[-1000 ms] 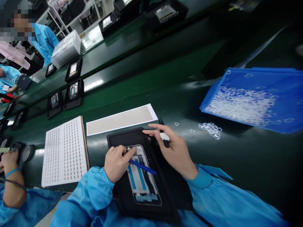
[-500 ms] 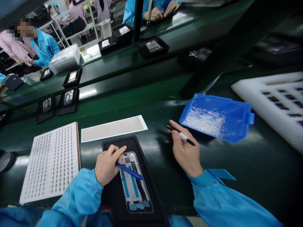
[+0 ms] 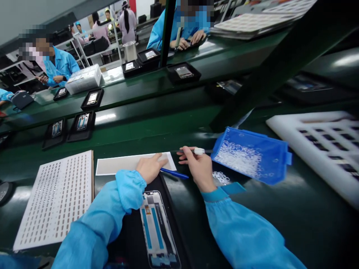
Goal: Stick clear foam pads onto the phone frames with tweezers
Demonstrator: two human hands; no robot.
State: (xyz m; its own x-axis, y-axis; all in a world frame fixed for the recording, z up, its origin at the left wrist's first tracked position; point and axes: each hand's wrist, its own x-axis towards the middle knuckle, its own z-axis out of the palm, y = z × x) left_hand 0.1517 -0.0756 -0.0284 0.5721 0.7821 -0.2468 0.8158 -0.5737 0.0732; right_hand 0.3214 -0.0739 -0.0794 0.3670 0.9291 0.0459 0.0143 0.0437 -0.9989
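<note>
My left hand (image 3: pixel 150 167) rests on the right end of a long white-edged beige strip (image 3: pixel 123 163) and holds a thin blue stick (image 3: pixel 174 173) that juts out to the right. My right hand (image 3: pixel 196 166) grips black tweezers with a white band (image 3: pixel 199 151), their tips pointing left over the strip's end. Below my arms a phone frame (image 3: pixel 158 231) with blue strips lies in a black tray (image 3: pixel 179 231). A blue bin (image 3: pixel 277 164) of small clear parts sits just right of my right hand, with a few clear parts (image 3: pixel 221 177) loose on the bench.
A white perforated sheet (image 3: pixel 53 198) lies at the left. A white slotted tray (image 3: pixel 322 145) stands at the right. Black trays with phone frames (image 3: pixel 81 125) line the green belt behind. Other people in blue coats (image 3: pixel 60 65) work at the far side.
My left hand left the phone frame and moved up onto the strip, still with the blue stick. My right hand swung left with the tweezers toward the strip's end. The view tilted up.
</note>
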